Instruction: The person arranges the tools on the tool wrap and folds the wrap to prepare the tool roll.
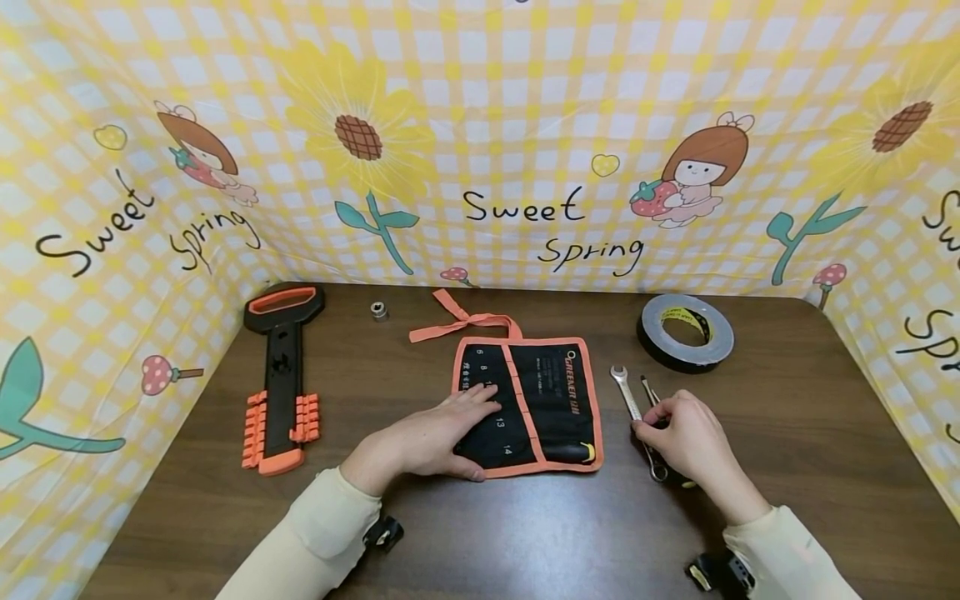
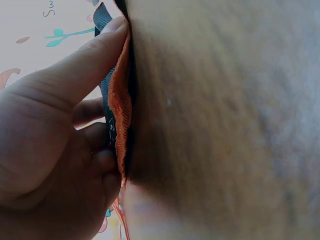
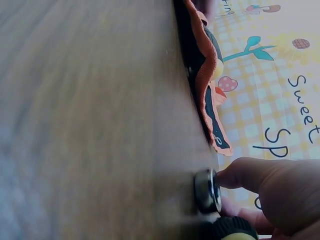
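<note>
A black tool pouch with orange trim lies flat, its numbered slots facing up. Across its left side rests my left hand, fingers spread, with the thumb along the orange edge. Right of the pouch, a silver combination wrench lies with its open end away from me and its ring end nearer. My right hand pinches the wrench's shaft between thumb and index finger. Beside it is a thin metal tool, partly hidden under that hand; a black-and-yellow ridged handle shows below.
A roll of grey tape lies behind my right hand. Far left is a black-and-orange holder with orange clips. A small metal socket stands at the back, near the pouch's orange tie. Patterned cloth walls enclose the wooden table.
</note>
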A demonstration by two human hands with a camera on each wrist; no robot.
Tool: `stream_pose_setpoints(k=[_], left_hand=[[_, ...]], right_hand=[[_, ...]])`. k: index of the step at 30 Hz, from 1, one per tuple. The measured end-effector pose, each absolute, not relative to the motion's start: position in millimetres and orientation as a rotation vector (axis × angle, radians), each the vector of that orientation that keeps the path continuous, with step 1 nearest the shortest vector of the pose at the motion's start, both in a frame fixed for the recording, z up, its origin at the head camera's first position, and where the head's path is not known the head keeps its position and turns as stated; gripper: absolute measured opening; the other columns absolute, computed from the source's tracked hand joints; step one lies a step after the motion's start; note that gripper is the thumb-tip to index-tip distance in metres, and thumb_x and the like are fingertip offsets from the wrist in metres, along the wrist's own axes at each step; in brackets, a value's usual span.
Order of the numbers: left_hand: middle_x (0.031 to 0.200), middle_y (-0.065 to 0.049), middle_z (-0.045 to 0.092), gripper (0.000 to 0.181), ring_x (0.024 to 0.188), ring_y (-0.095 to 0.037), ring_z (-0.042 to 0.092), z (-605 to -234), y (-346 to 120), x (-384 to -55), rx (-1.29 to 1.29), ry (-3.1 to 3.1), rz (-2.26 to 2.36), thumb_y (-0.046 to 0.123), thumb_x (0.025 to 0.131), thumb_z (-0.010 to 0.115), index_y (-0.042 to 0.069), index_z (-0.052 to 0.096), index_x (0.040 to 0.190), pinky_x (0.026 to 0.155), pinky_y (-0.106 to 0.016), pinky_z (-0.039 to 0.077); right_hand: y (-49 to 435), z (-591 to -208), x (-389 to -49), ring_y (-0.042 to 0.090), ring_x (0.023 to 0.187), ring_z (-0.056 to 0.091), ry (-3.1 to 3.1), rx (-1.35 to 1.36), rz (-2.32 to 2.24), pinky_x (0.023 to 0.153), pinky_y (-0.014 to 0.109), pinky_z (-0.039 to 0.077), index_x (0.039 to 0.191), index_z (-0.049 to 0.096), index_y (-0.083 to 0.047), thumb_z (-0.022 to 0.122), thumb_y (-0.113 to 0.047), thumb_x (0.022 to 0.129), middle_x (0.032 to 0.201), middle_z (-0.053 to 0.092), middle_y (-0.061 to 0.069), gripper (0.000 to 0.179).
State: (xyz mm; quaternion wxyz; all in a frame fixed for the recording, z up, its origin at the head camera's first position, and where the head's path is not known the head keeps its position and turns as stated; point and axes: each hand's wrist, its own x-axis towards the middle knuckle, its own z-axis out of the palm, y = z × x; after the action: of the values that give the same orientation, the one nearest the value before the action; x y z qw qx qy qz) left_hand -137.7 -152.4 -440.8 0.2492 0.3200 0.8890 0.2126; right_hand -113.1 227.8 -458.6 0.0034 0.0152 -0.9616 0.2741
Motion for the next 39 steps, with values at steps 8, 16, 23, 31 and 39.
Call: stream_pose_setpoints(k=[8, 16, 23, 31, 39], left_hand=[[0.183, -0.006, 0.016, 0.092, 0.171, -0.031, 0.009, -440.5, -152.6, -137.5, 0.873, 2.422, 0.583, 0.042, 0.095, 0.084, 0.014, 0.036, 0.169, 0.136, -0.055, 0.021], [0.183, -0.006, 0.017, 0.092, 0.171, -0.03, 0.01, -440.1, -152.8, -137.5, 0.869, 2.428, 0.58, 0.042, 0.095, 0.084, 0.014, 0.037, 0.168, 0.136, -0.055, 0.021], [0.183, -0.006, 0.018, 0.092, 0.171, -0.03, 0.011, -440.5, -153.2, -137.3, 0.874, 2.434, 0.571, 0.042, 0.095, 0.084, 0.014, 0.037, 0.169, 0.136, -0.055, 0.021], [0.182, -0.006, 0.019, 0.092, 0.17, -0.031, 0.012, -439.7, -152.9, -136.8, 0.887, 2.435, 0.573, 0.042, 0.094, 0.085, 0.013, 0.038, 0.168, 0.136, -0.055, 0.021], [0.182, -0.007, 0.019, 0.091, 0.17, -0.031, 0.012, -439.8, -153.0, -137.8, 0.885, 2.434, 0.579, 0.04, 0.094, 0.085, 0.012, 0.039, 0.168, 0.136, -0.055, 0.021]], right_hand=[[227.2, -458.1, -115.5, 0.022, 0.075, 0.057, -3.022, 0.044, 0.856, 0.068, 0.039, 0.046, 0.077, 0.077, -0.011, 0.083, -0.022, 0.084, 0.084, 0.06, 0.006, 0.014], [229.2, -458.1, -114.1, 0.02, 0.076, 0.056, -3.002, 0.092, 0.882, 0.07, 0.037, 0.045, 0.075, 0.076, -0.013, 0.081, -0.019, 0.09, 0.084, 0.062, 0.006, 0.016], [230.5, -454.6, -111.6, 0.019, 0.077, 0.053, -2.965, 0.101, 0.909, 0.071, 0.036, 0.042, 0.078, 0.077, -0.011, 0.08, -0.016, 0.093, 0.084, 0.062, 0.006, 0.016], [232.9, -446.5, -107.1, 0.015, 0.077, 0.052, -2.91, 0.123, 0.936, 0.069, 0.032, 0.041, 0.081, 0.078, -0.009, 0.079, -0.016, 0.094, 0.086, 0.062, 0.004, 0.015], [234.2, -442.2, -102.3, 0.006, 0.074, 0.048, -2.846, 0.2, 0.975, 0.066, 0.027, 0.04, 0.084, 0.076, -0.009, 0.077, -0.013, 0.098, 0.084, 0.059, 0.001, 0.014]])
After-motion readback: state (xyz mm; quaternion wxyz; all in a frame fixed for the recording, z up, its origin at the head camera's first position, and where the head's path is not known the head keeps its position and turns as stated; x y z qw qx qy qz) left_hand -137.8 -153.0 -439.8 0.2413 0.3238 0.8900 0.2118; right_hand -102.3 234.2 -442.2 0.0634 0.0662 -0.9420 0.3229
